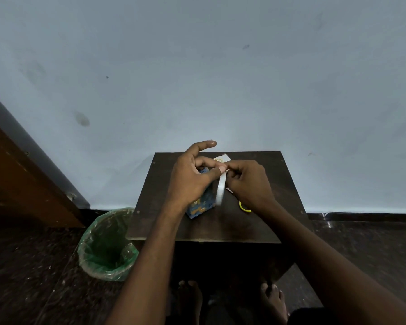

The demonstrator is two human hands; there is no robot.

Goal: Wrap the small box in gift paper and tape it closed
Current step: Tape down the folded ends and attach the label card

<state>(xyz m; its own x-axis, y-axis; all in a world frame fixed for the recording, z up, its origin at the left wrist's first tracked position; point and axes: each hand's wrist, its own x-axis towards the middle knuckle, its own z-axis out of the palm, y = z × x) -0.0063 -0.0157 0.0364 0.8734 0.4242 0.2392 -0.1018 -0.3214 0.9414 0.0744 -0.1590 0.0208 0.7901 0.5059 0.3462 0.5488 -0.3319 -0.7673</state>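
A: Start with the big things. What filled the view?

B: A pale blue wall (220,66) behind, a dark speckled floor (21,266) below, and a brown wooden door (21,179) at the left edge. Against the wall stood a small dark wooden table (256,221). Just beside its left edge sat a bin lined with a green plastic bag (106,245).

A: And the person?

B: Both bare forearms reached over the table from below. Bare feet (190,299) showed under its near edge.

A: Where was the box?

B: The small box (201,204), already covered in blue patterned gift paper, rested on the table near its middle, partly hidden under the left hand (192,177).

A: What were the hands doing?

B: The left hand's thumb and a finger pinched the top of a white tape roll (220,188), with the index finger lifted clear. The right hand (246,181) had its fingers curled and pinching at the same spot on the roll. Whether a tape end was lifted, I could not tell.

A: Anything smaller?

B: A scrap of paper (222,158) lay behind the hands, and a yellow scissor handle (244,207) peeked out below the right wrist.
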